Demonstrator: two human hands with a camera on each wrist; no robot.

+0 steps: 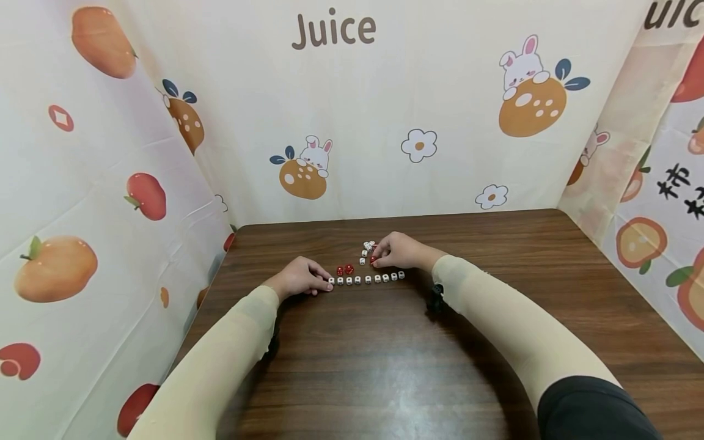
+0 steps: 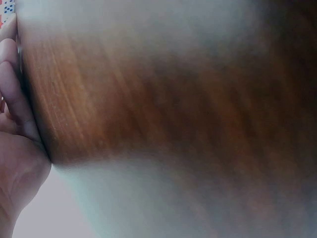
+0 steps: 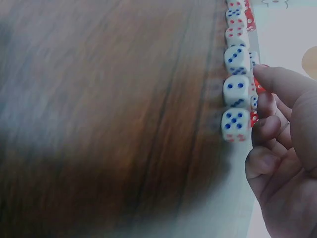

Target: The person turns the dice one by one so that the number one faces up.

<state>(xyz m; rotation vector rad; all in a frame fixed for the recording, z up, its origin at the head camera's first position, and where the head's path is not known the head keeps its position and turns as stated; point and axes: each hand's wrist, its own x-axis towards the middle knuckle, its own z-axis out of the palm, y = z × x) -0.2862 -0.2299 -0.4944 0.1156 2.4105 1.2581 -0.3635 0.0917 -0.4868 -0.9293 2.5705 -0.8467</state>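
Observation:
A row of several white dice (image 1: 368, 280) runs left to right across the dark wooden table. At its left end, my left hand (image 1: 299, 277) has thumb and forefinger on either side of the end white die (image 1: 332, 281). Two red dice (image 1: 349, 269) lie just behind the row's left part. My right hand (image 1: 404, 249) pinches a red die (image 3: 260, 82) between thumb and forefinger, behind the row's right part. Blue and red pips show on the nearest white dice (image 3: 236, 91) in the right wrist view. The left wrist view catches only the left fingers (image 2: 15, 94) at its edge.
More white dice (image 1: 363, 253) stand in a loose line beside the right fingertips, with some red partly hidden behind the hand. The wooden table (image 1: 385, 366) stretches toward me. A printed cloth (image 1: 363, 110) hangs along its back and sides.

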